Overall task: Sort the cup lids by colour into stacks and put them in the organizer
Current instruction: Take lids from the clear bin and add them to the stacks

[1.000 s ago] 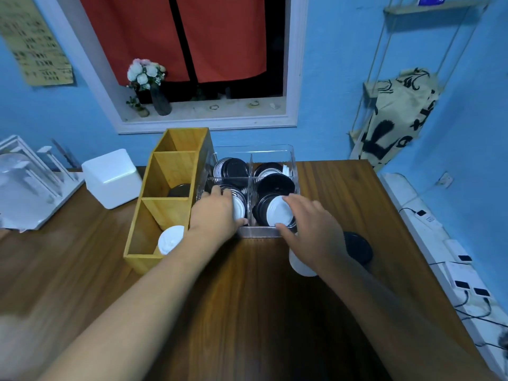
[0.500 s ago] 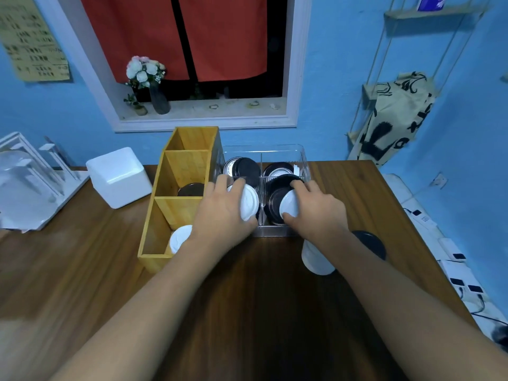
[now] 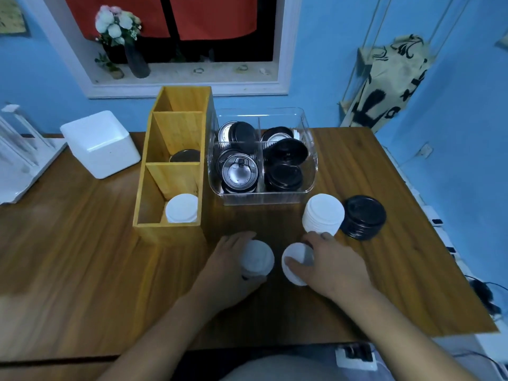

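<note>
My left hand (image 3: pixel 232 266) holds a white lid (image 3: pixel 258 258) low over the table in front of me. My right hand (image 3: pixel 330 266) grips another white lid (image 3: pixel 295 261) just right of it. A white lid stack (image 3: pixel 323 214) and a black lid stack (image 3: pixel 362 217) stand on the table beyond my right hand. The clear bin (image 3: pixel 309 171) holds mostly black lids in its compartments. The wooden organizer (image 3: pixel 149 193) has white lids (image 3: pixel 181 208) in its near compartment and a dark lid (image 3: pixel 184 155) in the middle one.
A white box (image 3: pixel 100 144) sits left of the organizer, with a white rack (image 3: pixel 16 160) at the table's far left. The window sill behind carries a vase of flowers (image 3: pixel 121 37). Cables and power strips lie beyond the table's right edge.
Both hands have pulled back from the clear bin toward me, each carrying a white lid down to just above the table. The view has also shifted.
</note>
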